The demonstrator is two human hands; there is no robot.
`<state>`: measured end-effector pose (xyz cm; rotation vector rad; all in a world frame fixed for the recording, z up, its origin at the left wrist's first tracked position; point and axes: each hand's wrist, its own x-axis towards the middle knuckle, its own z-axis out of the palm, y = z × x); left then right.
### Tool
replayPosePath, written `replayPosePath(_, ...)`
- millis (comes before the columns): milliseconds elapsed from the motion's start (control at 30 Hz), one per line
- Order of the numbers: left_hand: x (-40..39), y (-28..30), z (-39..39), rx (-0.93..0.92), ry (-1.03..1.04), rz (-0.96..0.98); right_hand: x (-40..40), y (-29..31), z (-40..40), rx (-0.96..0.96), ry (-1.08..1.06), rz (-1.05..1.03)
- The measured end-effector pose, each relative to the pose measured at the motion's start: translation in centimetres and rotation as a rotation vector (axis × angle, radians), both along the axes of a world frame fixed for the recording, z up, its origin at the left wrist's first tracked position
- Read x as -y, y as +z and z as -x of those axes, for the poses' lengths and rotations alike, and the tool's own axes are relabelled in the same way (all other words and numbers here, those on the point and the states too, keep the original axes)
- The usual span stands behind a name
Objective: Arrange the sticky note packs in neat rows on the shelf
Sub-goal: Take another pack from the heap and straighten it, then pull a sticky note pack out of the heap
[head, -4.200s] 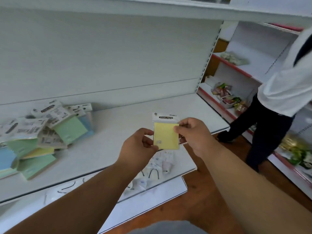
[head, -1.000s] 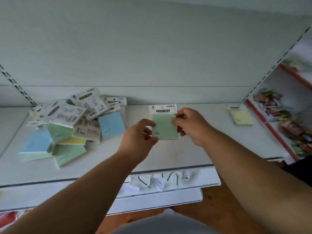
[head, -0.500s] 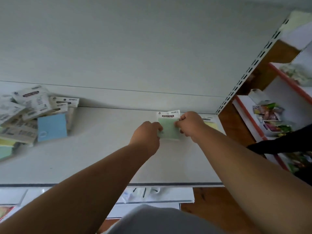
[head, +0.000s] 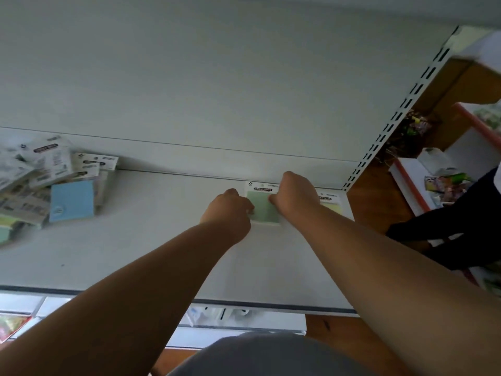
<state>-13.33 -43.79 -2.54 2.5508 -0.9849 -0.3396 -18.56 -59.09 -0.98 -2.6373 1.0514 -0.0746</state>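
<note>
Green pack (head: 264, 208) down flat at the back of the shelf (head: 151, 256), header card against the rear wall, pinched from both sides – left hand (head: 230, 208) on its left edge, right hand (head: 294, 196) on its right edge, fingers of both curled onto the pack, fingertips mostly hidden under the knuckles. Just right of it, partly covered by the right wrist, a yellow pack (head: 331, 203) already placed near the upright; gap between the two impossible to judge from here. Well off to the left, a loose heap (head: 46, 183) of unsorted packs with a blue pack (head: 71, 202) on its near side. Main risk, by the look of it: a crooked row. Letting go unevenly, one side before the other, likely to twist the green pack out of square with the wall. Sliding it further right likely to bump or ride over the yellow pack, hidden as that edge is beneath the wrist. Pulling the right arm back low and fast – a fair chance of dragging the yellow pack forward with it. Glossy wrapping probably slippery on the painted shelf, so small nudges enough to undo the line. Heap itself far enough away to be safe from these arms for now.
</note>
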Motion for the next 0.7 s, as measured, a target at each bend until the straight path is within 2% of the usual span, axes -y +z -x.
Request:
replayPosePath(133, -2.7, 0.6, -0.2, 0.022, 0.068, 0.116, -3.1, 0.0, -0.7, 0.153, 0.16, -0.037)
replayPosePath(300, -9.2, 0.8, -2.6, 0.038, 0.206, 0.158, -9.4, 0.3, -4.1, 0.244, 0.28, -0.152)
replayPosePath(433, -15.8, 1.0, -5.7, 0.043, 0.285, 0.169, -16.0, 0.2, -7.8, 0.288, 0.347, -0.269)
replayPosePath(600, -24.7, 0.6, -10.7, 0.167, 0.475, 0.123, -24.8, -0.2, -12.9, 0.305, 0.377, -0.369)
replayPosePath(700, -28.3, 0.2, -13.2, 0.078, 0.512, 0.101, -28.8, -0.8, -15.8, 0.267, 0.371, -0.386)
